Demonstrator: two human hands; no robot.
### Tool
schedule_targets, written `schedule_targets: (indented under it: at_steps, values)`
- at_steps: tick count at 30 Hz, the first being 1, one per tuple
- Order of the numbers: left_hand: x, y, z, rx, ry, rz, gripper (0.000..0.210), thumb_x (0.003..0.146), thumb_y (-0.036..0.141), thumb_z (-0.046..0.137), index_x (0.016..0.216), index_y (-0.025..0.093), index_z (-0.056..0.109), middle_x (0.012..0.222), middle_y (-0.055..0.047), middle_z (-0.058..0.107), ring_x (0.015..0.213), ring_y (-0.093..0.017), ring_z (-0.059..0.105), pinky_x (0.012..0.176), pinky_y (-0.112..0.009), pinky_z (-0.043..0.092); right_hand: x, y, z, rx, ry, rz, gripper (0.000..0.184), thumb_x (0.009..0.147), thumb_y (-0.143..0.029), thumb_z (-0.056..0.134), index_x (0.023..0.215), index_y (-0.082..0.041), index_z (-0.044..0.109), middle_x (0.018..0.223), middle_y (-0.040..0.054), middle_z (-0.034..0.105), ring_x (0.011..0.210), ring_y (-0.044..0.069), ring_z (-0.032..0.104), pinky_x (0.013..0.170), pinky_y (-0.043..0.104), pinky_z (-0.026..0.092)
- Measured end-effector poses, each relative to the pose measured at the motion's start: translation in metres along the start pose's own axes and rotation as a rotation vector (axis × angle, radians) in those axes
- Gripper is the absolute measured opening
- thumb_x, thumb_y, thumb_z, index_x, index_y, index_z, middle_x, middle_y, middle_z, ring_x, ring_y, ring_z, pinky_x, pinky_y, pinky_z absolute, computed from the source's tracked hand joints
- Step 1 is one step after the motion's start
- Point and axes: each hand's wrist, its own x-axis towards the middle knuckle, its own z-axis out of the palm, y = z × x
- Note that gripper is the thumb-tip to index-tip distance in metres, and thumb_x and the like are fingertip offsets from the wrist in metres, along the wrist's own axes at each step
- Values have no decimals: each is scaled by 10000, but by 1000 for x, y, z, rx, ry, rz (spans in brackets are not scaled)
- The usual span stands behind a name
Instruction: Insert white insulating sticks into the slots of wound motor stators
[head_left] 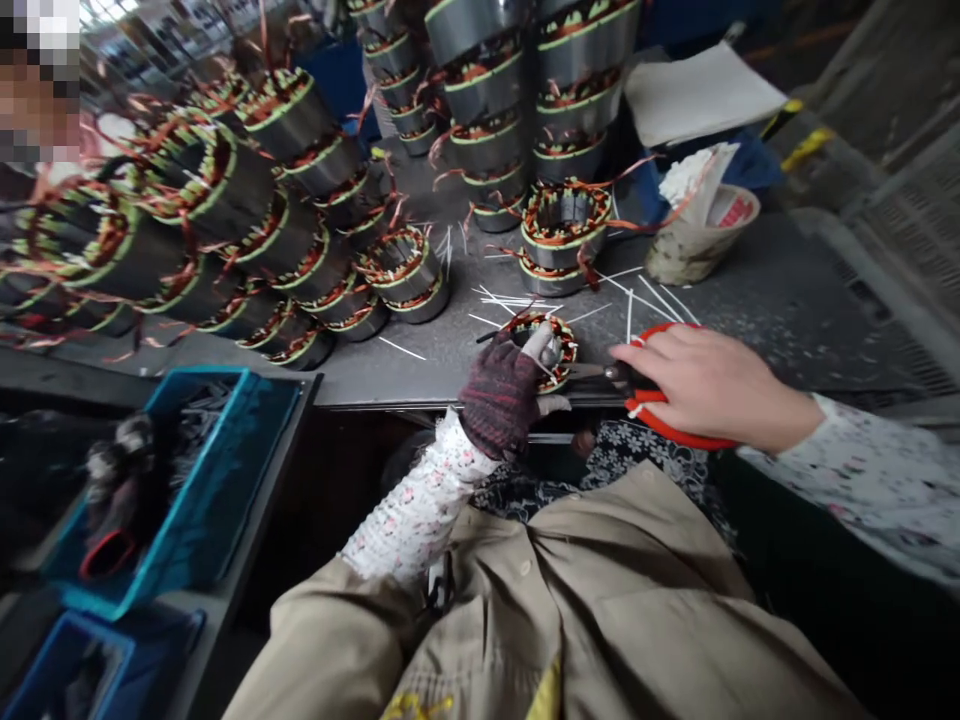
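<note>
The right hand, bare, has its grip closed around the red handles of a pair of scissors, which points toward 9 o'clock. The left hand, in a dark maroon knitted glove, pinches a small wound motor stator from its 8 o'clock side, one finger over the top ring. This hold probably steadies the stator while leaving its 3 o'clock side free for the blades, whose tips reach the rim. Whether they are parted or hold anything is too small to tell.

The stator sits at the near edge of a grey desk, likely so both forearms can work close to the body. Thin white cords lie loose just beyond it, apparently kept within reach.

Farther out, from the held stator: at 12 o'clock, a two-high stator stack, perhaps doubled up to save room; at 2 o'clock, a stained tub with a bundle of white strands standing in it; at 10 o'clock, crowded leaning columns of stators; at 8 o'clock, below desk level, a teal tray.
</note>
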Motion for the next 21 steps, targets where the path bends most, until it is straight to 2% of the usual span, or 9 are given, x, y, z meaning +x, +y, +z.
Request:
schedule_targets:
  at_steps: [3,7,10,13,14,16,18,20,21]
  values:
    - [-2,-2,2,-13,17,7,985,796,553,822,1547,133,343,1265,-169,681,1170,-302,645,1099,-480,476,10,-3,-3,-69,-35,-14,438,854,-352,542,1209,-150,698,901,141,737,842,289,645,737,373,449]
    - [0,-1,0,-3,-24,21,891,788,594,808,1453,113,459,1244,-172,693,1164,-316,650,1117,-516,461,12,-3,0,13,-113,0,356,866,-304,521,1144,-204,720,853,106,762,772,268,675,650,357,418]
    - [5,6,-5,85,-119,10,749,773,610,810,1316,138,603,1169,-147,726,1146,-329,660,1117,-524,455,3,7,6,66,-116,165,358,889,-328,513,1169,-224,710,907,116,787,764,284,704,618,371,425]
    - [10,13,-8,35,-224,-20,552,792,589,800,1101,138,722,990,-132,755,1093,-331,681,1147,-535,427,-11,31,23,79,-100,368,506,905,-393,502,1327,-143,632,1095,218,770,861,334,731,681,417,503]
    - [11,14,-9,-60,-226,-60,505,777,584,815,1017,146,742,939,-122,757,1085,-329,686,1173,-538,402,-17,40,33,116,-102,371,593,886,-422,515,1376,-95,589,1153,253,748,946,353,730,758,430,539]
    - [11,10,-10,-395,-156,-256,468,657,568,905,858,174,754,846,-93,754,1062,-327,698,1192,-526,389,-25,58,55,114,-6,428,717,844,-522,468,1366,-42,576,1232,274,712,1103,408,690,891,493,555]
    - [11,1,-16,-739,-24,-504,487,596,591,921,830,196,760,816,-70,759,984,-308,721,1095,-498,486,-31,69,76,79,107,500,729,869,-589,344,1304,-73,621,1314,246,680,1171,421,660,983,547,530]
    - [10,-11,-28,-930,85,-661,580,707,726,771,934,193,765,831,-73,770,843,-268,738,875,-442,586,-34,72,90,64,172,547,709,886,-619,284,1232,-129,662,1330,210,680,1187,412,655,1005,561,524]
    - [11,-18,-36,-960,118,-690,649,782,787,643,1005,187,755,851,-80,774,786,-247,736,777,-410,597,-35,71,94,64,187,560,691,889,-626,282,1200,-151,675,1324,196,686,1178,405,660,998,558,530]
